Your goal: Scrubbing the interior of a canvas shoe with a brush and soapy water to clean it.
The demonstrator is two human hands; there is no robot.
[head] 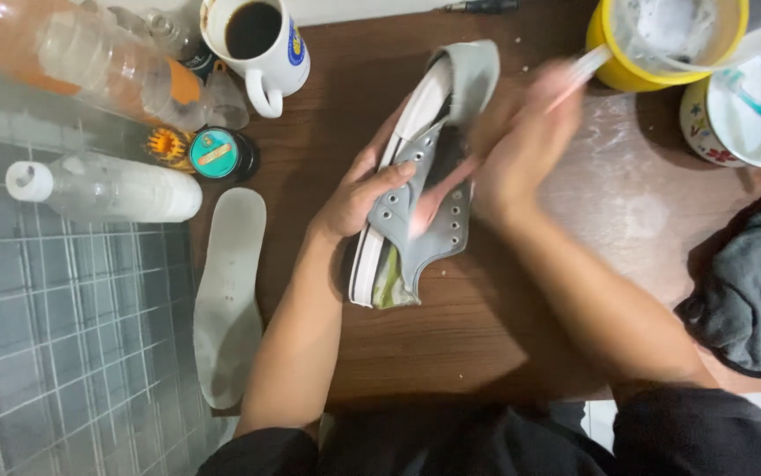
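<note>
A grey canvas shoe (425,176) with a white sole lies on its side on the brown wooden table (451,335). My left hand (358,194) grips the shoe by its sole edge, thumb across the eyelets. My right hand (522,141), blurred by motion, holds a white-handled toothbrush (585,66) with its head down in the shoe's opening. The brush's handle end points toward the yellow bowl (605,66).
A white insole (226,291) lies at the table's left edge. A mug of dark liquid (261,40), plastic bottles (107,189), a small round tin (215,152), a white bowl with a teal toothbrush (755,110) and a grey cloth (751,291) surround the shoe. Grey tiled floor (45,353) is at left.
</note>
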